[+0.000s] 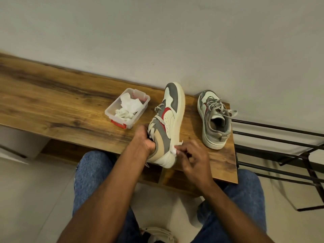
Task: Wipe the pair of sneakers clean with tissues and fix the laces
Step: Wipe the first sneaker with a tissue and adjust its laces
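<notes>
A white, grey and red sneaker [171, 118] lies tilted on its side on the wooden bench [61, 106], toe pointing to the wall. My left hand [146, 137] grips it at the collar, fingers tucked inside the opening. My right hand [194, 155] pinches a small white tissue [174, 150] against the sole edge near the heel. The second sneaker [213, 120] stands upright to the right on the bench, its grey laces loose and spread out.
A clear plastic box [112, 112] with red clips holds crumpled tissues, left of the held sneaker. A black metal rack [280, 146] stands right of the bench. The wall runs close behind. My knees in jeans are below the bench edge.
</notes>
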